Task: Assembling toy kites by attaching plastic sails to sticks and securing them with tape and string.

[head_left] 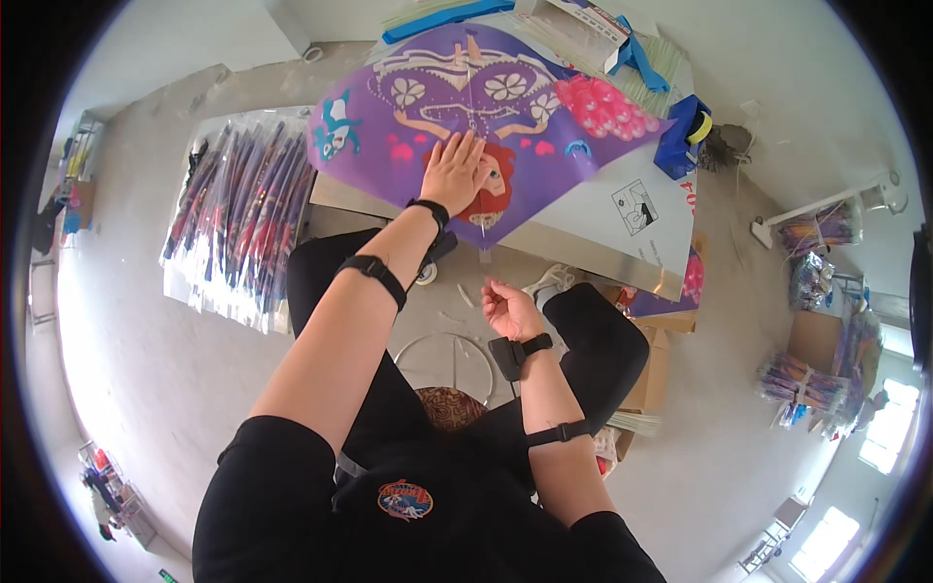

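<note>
A purple kite (554, 180) lies spread over the table, printed with a red-haired cartoon figure, white flowers and pink hearts. My left hand (455, 175) rests on it with the fingers stretched out, palm down near the printed face. The kite's pointed near corner reaches over the front edge, and a small translucent strip (485, 257) hangs from that tip. Just below it, in front of the table, my right hand (512, 309) has its fingers curled and pinched together. What they hold, if anything, is too small to make out.
A blue tape dispenser (683, 138) stands at the table's right edge. An open box (578, 34) and blue strips (637, 60) lie at the back. Left of the table are several bagged kites (238, 209). A stool (450, 406) is beneath me; cartons (649, 374) stand to the right.
</note>
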`<state>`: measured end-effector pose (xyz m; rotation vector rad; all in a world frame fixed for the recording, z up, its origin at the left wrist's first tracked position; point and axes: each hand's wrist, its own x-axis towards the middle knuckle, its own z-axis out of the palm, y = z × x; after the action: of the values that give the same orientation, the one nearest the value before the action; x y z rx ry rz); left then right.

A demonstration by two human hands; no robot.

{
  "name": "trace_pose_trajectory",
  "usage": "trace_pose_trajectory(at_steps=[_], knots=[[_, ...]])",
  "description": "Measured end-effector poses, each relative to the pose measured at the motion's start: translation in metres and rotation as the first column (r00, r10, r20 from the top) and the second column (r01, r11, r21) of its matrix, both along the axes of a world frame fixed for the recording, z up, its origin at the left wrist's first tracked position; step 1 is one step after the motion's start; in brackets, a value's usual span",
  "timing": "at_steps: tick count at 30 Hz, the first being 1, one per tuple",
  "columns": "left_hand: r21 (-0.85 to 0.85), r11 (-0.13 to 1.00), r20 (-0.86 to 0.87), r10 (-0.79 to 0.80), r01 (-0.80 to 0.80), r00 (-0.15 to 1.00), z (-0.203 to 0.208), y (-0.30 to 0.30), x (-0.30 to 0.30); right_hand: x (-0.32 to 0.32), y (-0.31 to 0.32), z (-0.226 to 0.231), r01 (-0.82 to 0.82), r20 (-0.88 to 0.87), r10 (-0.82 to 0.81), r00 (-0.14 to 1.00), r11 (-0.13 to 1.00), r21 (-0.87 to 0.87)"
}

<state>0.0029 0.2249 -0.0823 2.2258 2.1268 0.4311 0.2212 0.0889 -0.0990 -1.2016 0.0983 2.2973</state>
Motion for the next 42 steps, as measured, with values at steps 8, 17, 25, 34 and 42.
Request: trace_pose_trajectory(at_steps=[8, 17, 25, 34, 42], knots=[[0.062, 0.998, 0.067, 0.012, -0.016, 0.998, 0.009, 0.005, -0.004, -0.002, -0.013, 0.035, -0.395, 0.645, 0.022, 0.764, 0.806, 0.44], [-0.028, 0.999, -0.012, -0.028, 0.027, 1.0, 0.012, -0.032, -0.028, -0.02, 0.055, 0.058, -0.943, 0.721, -0.609, 0.331, -0.189, 0.273], [-0.019, 1.0, -0.041, -0.001, 0.0, 0.999, 0.007, -0.026, -0.032, -0.042, 0.076, 0.037, -0.911, 0.715, -0.564, 0.413, -0.264, 0.319], [-0.018, 1.0, -0.094, 0.02, -0.021, 0.995, 0.0, -0.024, -0.033, -0.045, 0.085, 0.023, -0.861, 0.702, -0.519, 0.487, -0.149, 0.487], [0.011, 1.0, -0.081, 0.013, -0.012, 0.997, -0.003, -0.024, -0.034, -0.051, 0.089, 0.031, -0.865, 0.723, -0.512, 0.463, -0.084, 0.494]])
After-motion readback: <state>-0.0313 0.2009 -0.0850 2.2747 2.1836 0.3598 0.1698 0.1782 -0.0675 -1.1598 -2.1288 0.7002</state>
